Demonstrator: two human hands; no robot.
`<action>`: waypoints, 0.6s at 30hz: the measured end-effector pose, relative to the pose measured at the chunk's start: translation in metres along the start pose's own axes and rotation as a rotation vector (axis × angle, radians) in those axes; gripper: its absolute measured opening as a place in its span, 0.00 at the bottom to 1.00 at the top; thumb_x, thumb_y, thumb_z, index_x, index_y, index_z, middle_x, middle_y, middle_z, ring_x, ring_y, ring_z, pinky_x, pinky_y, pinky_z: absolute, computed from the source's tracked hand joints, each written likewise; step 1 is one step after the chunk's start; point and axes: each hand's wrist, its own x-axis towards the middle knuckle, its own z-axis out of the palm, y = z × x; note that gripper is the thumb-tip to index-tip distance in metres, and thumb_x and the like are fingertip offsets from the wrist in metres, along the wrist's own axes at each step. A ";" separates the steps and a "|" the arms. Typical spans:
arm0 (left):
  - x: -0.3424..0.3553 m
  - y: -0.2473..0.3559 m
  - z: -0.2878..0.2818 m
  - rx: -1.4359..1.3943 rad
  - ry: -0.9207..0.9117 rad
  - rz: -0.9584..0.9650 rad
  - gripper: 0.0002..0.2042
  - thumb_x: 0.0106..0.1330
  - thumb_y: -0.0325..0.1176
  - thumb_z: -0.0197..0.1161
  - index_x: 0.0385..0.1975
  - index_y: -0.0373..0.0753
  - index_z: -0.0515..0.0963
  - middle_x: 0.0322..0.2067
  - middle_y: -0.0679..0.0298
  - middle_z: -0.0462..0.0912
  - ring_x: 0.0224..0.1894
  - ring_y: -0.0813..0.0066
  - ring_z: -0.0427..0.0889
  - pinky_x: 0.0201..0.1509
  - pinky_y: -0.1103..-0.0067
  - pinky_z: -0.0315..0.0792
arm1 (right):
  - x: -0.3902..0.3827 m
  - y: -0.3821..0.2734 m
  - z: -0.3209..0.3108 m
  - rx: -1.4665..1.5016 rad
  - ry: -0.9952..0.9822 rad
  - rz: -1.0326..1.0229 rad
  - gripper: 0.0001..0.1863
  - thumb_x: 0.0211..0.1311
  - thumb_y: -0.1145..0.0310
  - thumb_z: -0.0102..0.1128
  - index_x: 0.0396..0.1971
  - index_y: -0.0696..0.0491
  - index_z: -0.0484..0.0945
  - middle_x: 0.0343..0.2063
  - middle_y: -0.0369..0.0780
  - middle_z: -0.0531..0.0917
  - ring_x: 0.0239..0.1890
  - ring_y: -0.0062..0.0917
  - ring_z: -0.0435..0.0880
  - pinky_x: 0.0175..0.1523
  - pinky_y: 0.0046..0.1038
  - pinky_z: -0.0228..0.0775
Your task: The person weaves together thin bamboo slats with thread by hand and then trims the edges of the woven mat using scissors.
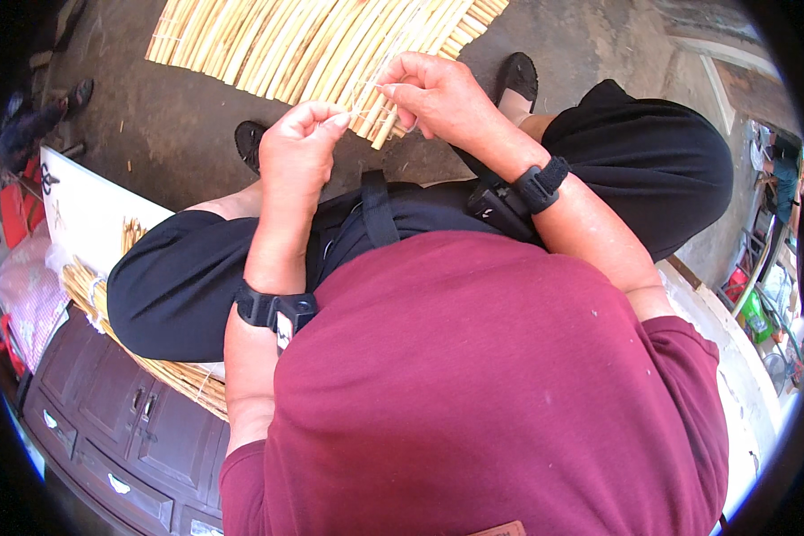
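Note:
A mat of pale reed sticks (250,40) lashed with thin string runs from the top of the view toward my hands. Just left of its near end, my left hand (304,147) pinches the thin string (357,113) between thumb and index finger. My right hand (433,103) is over the last sticks at the mat's lower right corner, its thumb and forefinger pinched on the string, the other fingers curled partly out of sight. The short strand spans the small gap between both hands.
At left are a white board (80,196) with black scissors (49,179), reed bundles (179,375), a pink bag (27,295) and a dark wooden cabinet (112,429). Another person's foot (79,94) rests at upper left; another person (784,179) and clutter appear at far right.

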 end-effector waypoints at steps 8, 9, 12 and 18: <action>-0.014 0.013 -0.018 -0.770 -0.592 -0.475 0.07 0.62 0.33 0.61 0.29 0.37 0.73 0.15 0.72 0.65 0.16 0.84 0.65 0.20 0.85 0.59 | 0.004 0.003 -0.001 -0.001 0.001 0.005 0.06 0.60 0.70 0.53 0.32 0.55 0.77 0.13 0.34 0.76 0.13 0.14 0.71 0.17 0.18 0.62; -0.016 0.012 -0.019 -0.599 -0.663 -0.390 0.07 0.62 0.33 0.62 0.28 0.37 0.74 0.18 0.71 0.67 0.19 0.83 0.66 0.24 0.85 0.60 | 0.005 0.005 -0.001 0.007 -0.004 0.008 0.06 0.61 0.69 0.53 0.32 0.55 0.77 0.13 0.34 0.76 0.13 0.14 0.71 0.17 0.18 0.62; -0.024 0.015 -0.025 -0.383 -0.762 -0.293 0.09 0.60 0.34 0.64 0.23 0.36 0.75 0.27 0.67 0.72 0.28 0.80 0.71 0.35 0.84 0.65 | 0.004 0.003 -0.001 0.022 -0.004 -0.001 0.07 0.62 0.68 0.53 0.32 0.55 0.77 0.13 0.34 0.76 0.13 0.14 0.71 0.17 0.18 0.62; -0.036 0.032 -0.054 -0.330 -0.909 -0.026 0.09 0.57 0.30 0.65 0.20 0.35 0.74 0.30 0.65 0.73 0.38 0.75 0.72 0.44 0.79 0.65 | 0.007 0.005 -0.003 0.000 -0.015 0.001 0.07 0.62 0.68 0.52 0.32 0.55 0.77 0.13 0.33 0.76 0.12 0.14 0.70 0.17 0.18 0.62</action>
